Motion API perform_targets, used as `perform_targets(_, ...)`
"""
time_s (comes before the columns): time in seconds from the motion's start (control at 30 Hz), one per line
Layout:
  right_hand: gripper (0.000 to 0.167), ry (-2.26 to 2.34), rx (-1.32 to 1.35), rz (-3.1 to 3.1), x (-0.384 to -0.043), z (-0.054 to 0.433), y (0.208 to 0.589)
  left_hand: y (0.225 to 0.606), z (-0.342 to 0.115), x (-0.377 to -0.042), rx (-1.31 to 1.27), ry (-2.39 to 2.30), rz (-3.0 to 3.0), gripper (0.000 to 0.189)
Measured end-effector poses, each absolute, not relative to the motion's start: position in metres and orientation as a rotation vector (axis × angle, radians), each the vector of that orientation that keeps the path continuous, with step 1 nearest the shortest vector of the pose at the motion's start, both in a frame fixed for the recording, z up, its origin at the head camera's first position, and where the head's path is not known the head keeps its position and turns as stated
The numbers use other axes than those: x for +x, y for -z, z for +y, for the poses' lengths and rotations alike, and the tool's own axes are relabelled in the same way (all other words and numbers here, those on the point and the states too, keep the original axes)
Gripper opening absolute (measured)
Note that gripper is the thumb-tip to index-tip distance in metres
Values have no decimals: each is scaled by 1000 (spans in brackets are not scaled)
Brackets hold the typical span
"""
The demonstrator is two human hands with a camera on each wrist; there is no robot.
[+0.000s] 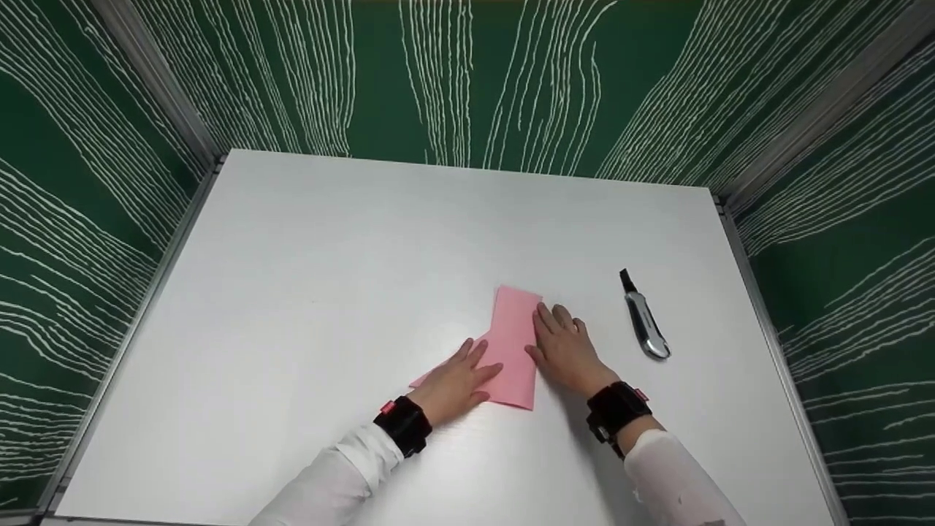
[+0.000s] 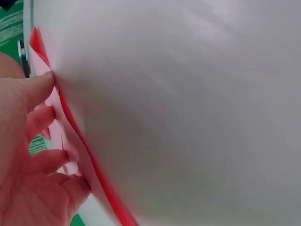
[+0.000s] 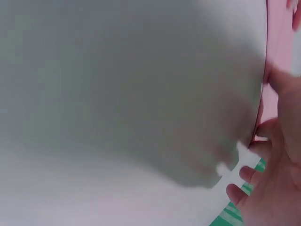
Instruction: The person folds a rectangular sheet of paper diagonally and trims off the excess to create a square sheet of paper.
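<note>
A folded sheet of pink paper (image 1: 515,329) lies on the white table, a narrow upright panel with a corner sticking out at the lower left. My left hand (image 1: 456,383) rests on its lower left part, fingers spread and fairly straight. Along the right edge, my right hand (image 1: 573,354) touches the paper with its fingertips and thumb. Seen from the left wrist, the fingers of that hand press on the paper (image 2: 75,136), whose near edge lifts a little and shows a red strip. In the right wrist view, the thumb and fingers meet the paper's edge (image 3: 280,37).
To the right of my right hand lies a utility knife (image 1: 646,321) with a grey and black handle, its black end pointing away. The white tabletop (image 1: 329,241) is bounded by metal frame rails, with green panels bearing white lines (image 1: 504,88) behind and at both sides.
</note>
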State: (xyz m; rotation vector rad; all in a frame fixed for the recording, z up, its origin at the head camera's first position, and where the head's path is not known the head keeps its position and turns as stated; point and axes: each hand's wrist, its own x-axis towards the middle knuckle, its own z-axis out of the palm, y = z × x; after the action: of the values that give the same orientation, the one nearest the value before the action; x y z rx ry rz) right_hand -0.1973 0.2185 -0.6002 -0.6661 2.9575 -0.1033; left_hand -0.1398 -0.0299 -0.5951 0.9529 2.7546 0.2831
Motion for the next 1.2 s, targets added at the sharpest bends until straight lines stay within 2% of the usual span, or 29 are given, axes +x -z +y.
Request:
perform_targets(0.23, 51, 263, -736, 2951, -165, 220, 593, 592, -28, -140, 951, -253, 2755, 54)
perform_targets(0.47, 36, 385, -1024, 2930, -129, 226, 590, 590, -28, -138, 946, -332, 2735, 63)
perform_targets(0.83, 36, 527, -1153, 2800, -103, 228, 594, 586, -27, -142, 864, -387, 2698, 65)
perform_targets(1.2, 39, 358, -1223, 2843, -98, 225, 591, 591, -7, -138, 861, 59, 2910, 54)
